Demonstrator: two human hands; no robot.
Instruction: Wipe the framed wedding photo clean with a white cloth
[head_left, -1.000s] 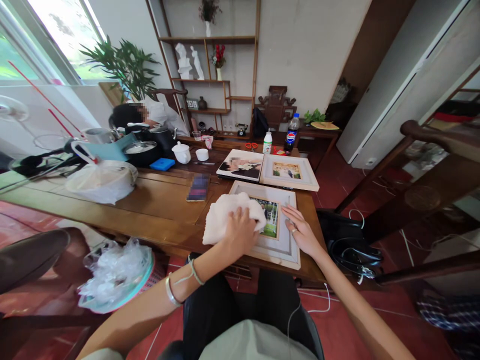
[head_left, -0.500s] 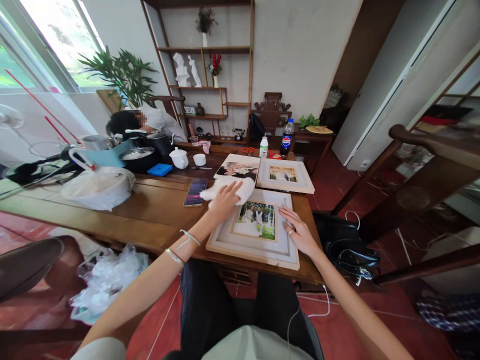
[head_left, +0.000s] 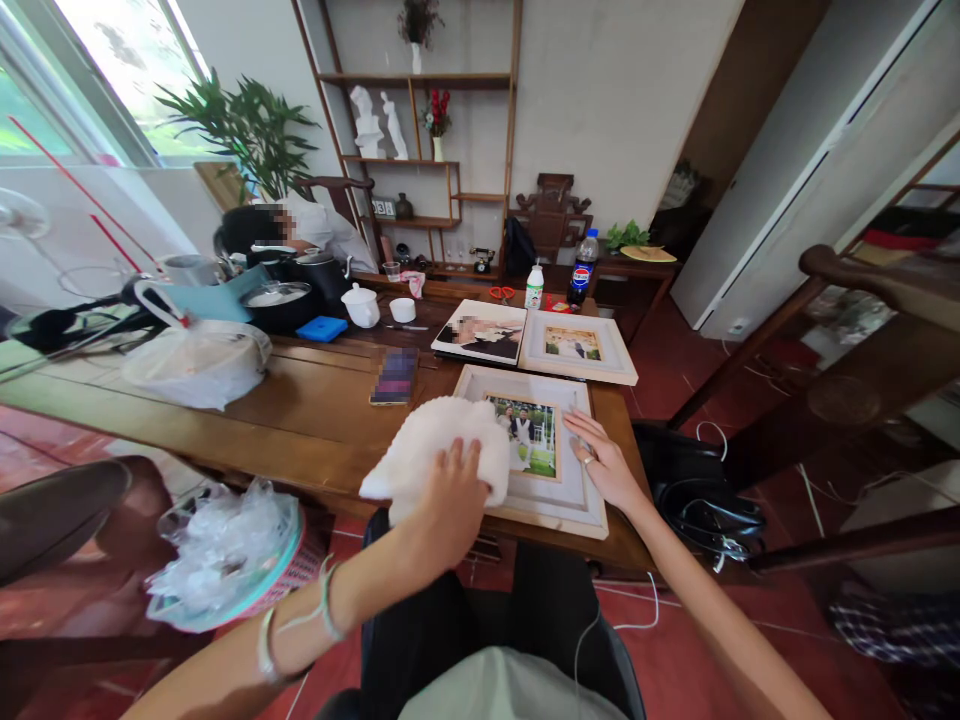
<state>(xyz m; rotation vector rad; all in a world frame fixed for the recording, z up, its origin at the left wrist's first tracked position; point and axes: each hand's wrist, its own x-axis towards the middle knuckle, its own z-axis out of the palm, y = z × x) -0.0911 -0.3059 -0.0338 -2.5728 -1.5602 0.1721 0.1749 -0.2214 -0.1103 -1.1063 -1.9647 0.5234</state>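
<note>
My left hand (head_left: pixel 452 490) is closed on a fluffy white cloth (head_left: pixel 433 448), which covers the lower left part of a white picture frame (head_left: pixel 537 508). The frame lies flat near the table's front edge, with a photo of two people (head_left: pixel 534 440) partly visible inside. My right hand (head_left: pixel 604 458) rests on the frame's right side, fingers stretched over its border. Just beyond lie a second white frame (head_left: pixel 619 352) and a white-edged photo panel (head_left: pixel 480 332), side by side.
On the wooden table (head_left: pixel 322 420) are a phone (head_left: pixel 394 377), a white teapot (head_left: pixel 361 305), a blue box (head_left: pixel 322 329), a bagged container (head_left: pixel 196 365), a milk bottle (head_left: pixel 534 288) and a cola bottle (head_left: pixel 583 268). A basket of plastic bags (head_left: pixel 229 550) stands left. Another person (head_left: pixel 322 228) leans behind the table.
My left hand has drawn the cloth from the frame's far left corner toward me, down to its near left side. My right hand has stayed on the right border.
</note>
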